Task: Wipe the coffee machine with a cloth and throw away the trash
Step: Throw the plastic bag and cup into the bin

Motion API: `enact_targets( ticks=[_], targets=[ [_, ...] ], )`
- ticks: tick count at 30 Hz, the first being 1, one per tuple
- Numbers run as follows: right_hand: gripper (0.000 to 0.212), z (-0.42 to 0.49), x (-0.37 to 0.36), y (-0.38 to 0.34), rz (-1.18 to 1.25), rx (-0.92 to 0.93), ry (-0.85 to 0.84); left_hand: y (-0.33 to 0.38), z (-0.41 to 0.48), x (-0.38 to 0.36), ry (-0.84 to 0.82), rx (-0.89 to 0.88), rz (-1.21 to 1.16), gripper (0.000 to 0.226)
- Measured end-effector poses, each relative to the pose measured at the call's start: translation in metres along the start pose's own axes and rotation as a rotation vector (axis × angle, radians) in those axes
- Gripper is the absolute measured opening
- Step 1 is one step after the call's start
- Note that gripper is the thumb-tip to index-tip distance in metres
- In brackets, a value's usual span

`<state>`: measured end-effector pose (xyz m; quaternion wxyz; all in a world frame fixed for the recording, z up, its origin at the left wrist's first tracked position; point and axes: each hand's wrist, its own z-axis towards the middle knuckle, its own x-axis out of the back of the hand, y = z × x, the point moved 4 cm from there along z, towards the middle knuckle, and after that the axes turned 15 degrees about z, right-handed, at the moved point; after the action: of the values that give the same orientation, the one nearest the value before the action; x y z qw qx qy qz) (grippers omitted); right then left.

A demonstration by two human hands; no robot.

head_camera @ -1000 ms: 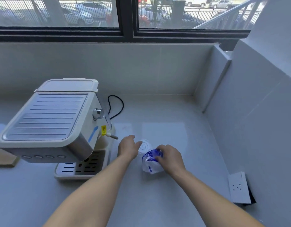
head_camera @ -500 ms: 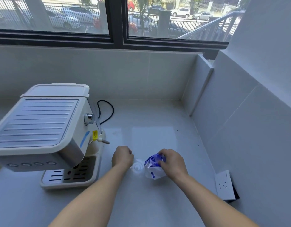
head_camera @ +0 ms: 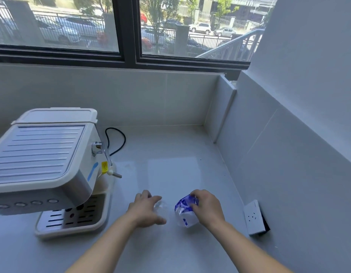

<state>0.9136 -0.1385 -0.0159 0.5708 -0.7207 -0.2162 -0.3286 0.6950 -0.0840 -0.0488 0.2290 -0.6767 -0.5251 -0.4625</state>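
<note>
Countertop point(head_camera: 170, 150), pale and glossy, runs into a tiled corner below a dark-framed window point(head_camera: 129, 30). The coffee machine point(head_camera: 44, 160) stands at the left — cream body, ribbed grey top, a row of round buttons along its front edge. Its drip tray point(head_camera: 72, 217) sits below the overhang; the slotted grille shows dark openings, but whether anything lies in it cannot be told. A black cord point(head_camera: 119, 142) loops behind the machine on the counter.

Just right of the tray, the left hand point(head_camera: 146, 210) rests palm down with fingers loosely spread over a small clear plastic piece of trash point(head_camera: 160, 206); whether the fingers actually grip it cannot be told. Close beside it, the right hand point(head_camera: 207, 205) pinches the top of a crumpled blue-and-white wrapper point(head_camera: 185, 211), thumb and fingers closed on its upper edge while its lower part touches the counter. What the wrapper holds, if anything, is not visible.

A white wall socket point(head_camera: 253, 216) sits low on the right wall, well apart from both hands. No cloth shows in view.
</note>
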Motion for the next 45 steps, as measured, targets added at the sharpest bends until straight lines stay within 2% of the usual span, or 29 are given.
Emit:
enact_targets(
  ticks=[1, 3, 9, 14, 19, 22, 28, 29, 31, 35, 45],
  targets=[
    [0.024, -0.001, 0.001, 0.000, 0.001, -0.002, 0.001, 0.001, -0.004, 0.001, -0.005, -0.026, 0.080, 0.097],
    [0.024, -0.004, 0.001, 0.001, 0.000, -0.004, 0.002, 0.005, -0.010, 0.000, 0.033, -0.059, 0.198, 0.099],
    [0.025, -0.013, -0.007, -0.004, -0.002, 0.009, -0.012, 0.003, -0.020, -0.002, 0.079, 0.034, 0.183, 0.080],
    [0.026, -0.020, -0.009, -0.007, -0.004, 0.027, -0.026, -0.007, -0.029, -0.008, 0.136, 0.085, 0.089, 0.073],
    [0.027, -0.030, -0.017, -0.017, -0.005, 0.035, -0.052, -0.022, -0.045, -0.012, 0.199, 0.169, -0.290, 0.058],
    [0.027, -0.040, -0.026, -0.029, -0.020, 0.058, -0.066, -0.034, -0.059, -0.012, 0.266, 0.195, -0.427, 0.045],
    [0.025, -0.063, -0.034, -0.047, -0.021, 0.083, -0.051, -0.046, -0.093, -0.005, 0.380, 0.160, -0.460, 0.042],
    [0.024, -0.065, -0.034, -0.047, -0.042, 0.089, -0.055, -0.047, -0.094, -0.005, 0.388, 0.164, -0.474, 0.042],
    [0.023, -0.123, -0.063, -0.077, -0.048, 0.076, -0.035, -0.082, -0.148, -0.017, 0.365, 0.109, -0.441, 0.042],
    [0.024, -0.135, -0.069, -0.081, -0.011, 0.086, -0.010, -0.090, -0.162, -0.020, 0.388, 0.079, -0.471, 0.041],
    [0.028, -0.198, -0.096, -0.087, 0.009, 0.171, -0.107, -0.092, -0.241, -0.058, 0.420, 0.193, -0.532, 0.040]
  ],
)
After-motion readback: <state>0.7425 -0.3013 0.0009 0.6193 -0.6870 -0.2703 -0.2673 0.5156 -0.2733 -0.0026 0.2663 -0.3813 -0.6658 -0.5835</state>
